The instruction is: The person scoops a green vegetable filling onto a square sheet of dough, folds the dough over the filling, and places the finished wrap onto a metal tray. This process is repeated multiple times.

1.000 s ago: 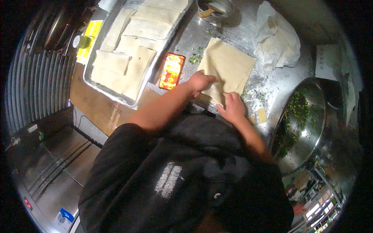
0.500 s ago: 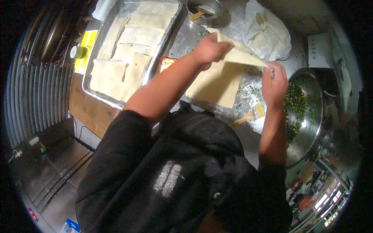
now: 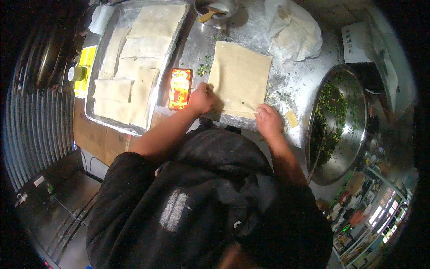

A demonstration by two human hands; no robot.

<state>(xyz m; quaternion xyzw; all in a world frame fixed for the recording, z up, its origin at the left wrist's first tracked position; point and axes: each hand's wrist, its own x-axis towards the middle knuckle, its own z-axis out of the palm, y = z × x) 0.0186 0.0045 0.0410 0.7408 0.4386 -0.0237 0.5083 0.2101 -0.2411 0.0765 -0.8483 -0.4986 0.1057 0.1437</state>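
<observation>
The black top (image 3: 201, 215) bears white markings (image 3: 174, 210) — and 1 pale button (image 3: 237, 224).

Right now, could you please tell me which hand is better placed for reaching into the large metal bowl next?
Probably the right hand, at the near right corner of the dough sheet, closer to the metal bowl. The left hand is at the sheet's left edge, near the phone.

A phone (image 3: 180, 88) glows red and orange, and a small jar (image 3: 76, 73) sits beside a yellow sheet (image 3: 88, 55).
</observation>
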